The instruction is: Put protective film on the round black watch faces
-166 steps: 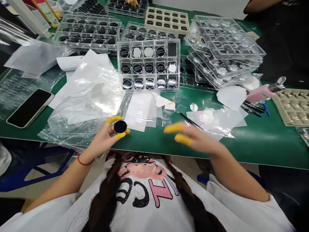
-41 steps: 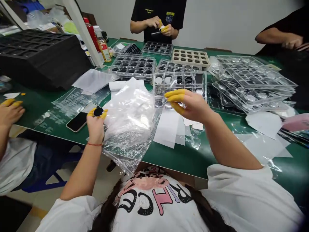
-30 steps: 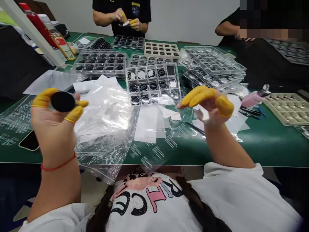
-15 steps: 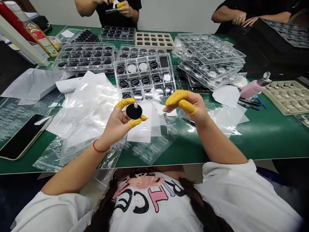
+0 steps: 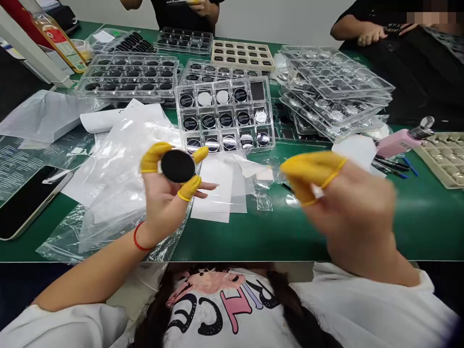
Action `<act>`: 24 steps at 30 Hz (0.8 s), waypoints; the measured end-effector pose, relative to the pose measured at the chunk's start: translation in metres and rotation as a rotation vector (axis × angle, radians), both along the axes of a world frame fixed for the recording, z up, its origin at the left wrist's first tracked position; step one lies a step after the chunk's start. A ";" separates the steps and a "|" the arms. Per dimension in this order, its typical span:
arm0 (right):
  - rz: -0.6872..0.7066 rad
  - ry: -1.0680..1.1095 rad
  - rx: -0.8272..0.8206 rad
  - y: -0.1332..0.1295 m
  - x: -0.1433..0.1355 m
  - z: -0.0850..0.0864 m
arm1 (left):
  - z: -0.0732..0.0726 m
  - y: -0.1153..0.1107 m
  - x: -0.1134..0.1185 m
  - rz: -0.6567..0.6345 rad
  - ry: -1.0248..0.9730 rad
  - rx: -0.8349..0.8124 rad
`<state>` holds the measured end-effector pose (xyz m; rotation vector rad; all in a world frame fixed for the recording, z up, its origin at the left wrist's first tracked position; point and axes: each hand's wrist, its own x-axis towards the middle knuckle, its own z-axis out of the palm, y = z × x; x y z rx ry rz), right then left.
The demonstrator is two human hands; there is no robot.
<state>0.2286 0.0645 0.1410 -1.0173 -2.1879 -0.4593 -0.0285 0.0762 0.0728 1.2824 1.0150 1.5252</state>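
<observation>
Yellow finger cots cover fingertips on both hands. My left hand [image 5: 166, 193] grips a round black disc [image 5: 178, 166] by its edge, its dark face toward the camera, above crumpled clear plastic bags [image 5: 123, 164]. Raised at the right and blurred by motion, my right hand [image 5: 348, 203] has its thumb and fingers pinched together; whatever they hold, if anything, cannot be made out. Beyond the hands lies a clear compartment tray [image 5: 224, 110] of round discs, some black and some white or shiny. White paper sheets [image 5: 213, 188] rest on the green table in front of it.
Stacked clear trays [image 5: 337, 72] stand at the back right, near a pink bottle [image 5: 397, 142], pens [image 5: 393, 164] and a beige tray [image 5: 445, 154]. A phone [image 5: 27, 198] lies at the left. Two people are across the table [image 5: 253, 241].
My left hand has shifted left with the disc. My right hand has come closer to the camera and to the right. The view has shifted, and the clear printed sheet under the papers is gone.
</observation>
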 end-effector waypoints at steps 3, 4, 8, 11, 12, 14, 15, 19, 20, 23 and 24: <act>0.244 -0.203 -0.025 -0.027 -0.018 -0.018 | -0.004 0.008 0.008 -0.194 -0.055 -0.403; 0.313 -0.208 -0.051 -0.034 -0.023 -0.027 | -0.010 0.013 0.010 -0.220 -0.062 -0.506; 0.441 -0.212 -0.251 -0.048 -0.033 -0.053 | -0.041 0.030 0.018 -0.188 -0.081 -0.524; 0.551 -0.285 -0.520 -0.022 -0.026 -0.059 | -0.056 0.034 0.017 -0.188 -0.028 -0.449; 0.571 -0.256 -0.615 -0.007 -0.022 -0.060 | -0.058 0.033 0.016 -0.206 -0.001 -0.421; 0.498 -0.086 -0.751 0.027 -0.013 -0.063 | -0.060 0.028 0.014 -0.222 0.046 -0.317; 0.375 0.026 -0.779 0.043 -0.010 -0.065 | -0.059 0.024 0.013 -0.217 0.067 -0.250; 0.072 0.234 -0.897 0.082 -0.009 -0.079 | -0.058 0.009 0.011 -0.156 0.141 -0.054; 0.084 0.249 -0.970 0.085 -0.011 -0.081 | -0.058 0.007 0.010 -0.149 0.145 -0.015; 0.176 0.333 -1.164 0.083 -0.017 -0.082 | -0.058 0.007 0.009 -0.145 0.137 0.085; 0.205 0.357 -1.201 0.082 -0.018 -0.081 | -0.057 0.008 0.009 -0.141 0.134 0.104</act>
